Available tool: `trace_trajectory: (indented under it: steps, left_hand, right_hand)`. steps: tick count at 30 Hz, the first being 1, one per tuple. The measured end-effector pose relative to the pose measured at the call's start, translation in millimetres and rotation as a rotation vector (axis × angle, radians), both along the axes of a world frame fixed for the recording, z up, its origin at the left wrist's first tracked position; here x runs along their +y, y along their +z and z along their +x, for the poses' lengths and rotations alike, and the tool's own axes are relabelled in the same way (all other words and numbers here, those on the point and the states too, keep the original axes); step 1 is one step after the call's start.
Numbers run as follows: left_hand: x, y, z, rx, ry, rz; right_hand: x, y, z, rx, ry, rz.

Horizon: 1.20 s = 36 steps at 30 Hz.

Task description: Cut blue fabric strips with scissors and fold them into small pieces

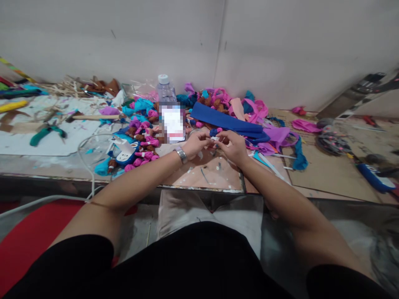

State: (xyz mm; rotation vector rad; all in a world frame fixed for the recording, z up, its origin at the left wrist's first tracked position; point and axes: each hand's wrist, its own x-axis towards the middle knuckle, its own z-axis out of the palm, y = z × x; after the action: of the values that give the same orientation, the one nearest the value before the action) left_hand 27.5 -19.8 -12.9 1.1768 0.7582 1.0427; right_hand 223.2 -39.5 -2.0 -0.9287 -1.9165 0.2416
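Note:
My left hand [195,144] and my right hand [232,145] meet over the front middle of the table. Between their fingertips is a small blue and white piece [213,135], pinched from both sides; its details are too small to tell. A watch is on my left wrist. Just behind my hands lies a long dark blue strip [224,120]. A phone [173,122] with a lit, blurred screen stands to the left of them, in front of a clear bottle [166,89].
Pink, blue and brown fabric bundles [149,143] surround a power socket [126,153] with a white cable. Green pliers [43,135] and a hammer [93,117] lie left. Purple fabric [279,136], cardboard [324,166] and a blue-handled tool [372,176] are right. A wall rises behind.

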Motion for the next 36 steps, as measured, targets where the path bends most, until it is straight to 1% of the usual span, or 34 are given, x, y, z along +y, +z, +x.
trace_trajectory:
  steps: [6,10,14,21,24,27,30,36]
  left_hand:
    - [-1.5,1.6,-0.2,0.002,0.003,0.004]
    - [-1.6,1.7,0.0,0.011,0.002,-0.001]
    - [-0.3,-1.0,-0.5,0.049,0.002,0.052]
    - [0.3,-3.4,-2.0,0.091,0.033,0.120]
    - [-0.1,-3.1,-2.0,0.098,0.051,0.133]
    - [0.4,-4.2,-2.2,0.099,0.039,0.126]
    - [1.8,-6.8,-2.8,0.106,0.020,0.153]
    - [3.9,-10.6,-4.6,0.103,-0.041,0.148]
  right_hand:
    - [2.5,0.2,1.3,0.006,0.006,0.070]
    - [4.6,-1.5,1.8,0.012,0.014,0.061]
    - [5.0,-0.8,3.0,-0.014,0.052,0.038]
    - [1.6,1.7,2.2,-0.046,-0.023,0.016]
    - [2.3,0.2,2.0,-0.040,-0.016,-0.002]
    - [3.6,-1.2,2.3,-0.038,-0.021,-0.003]
    - [3.8,-1.1,2.0,-0.025,-0.046,-0.003]
    - [3.5,-1.0,1.4,-0.010,-0.071,-0.008]
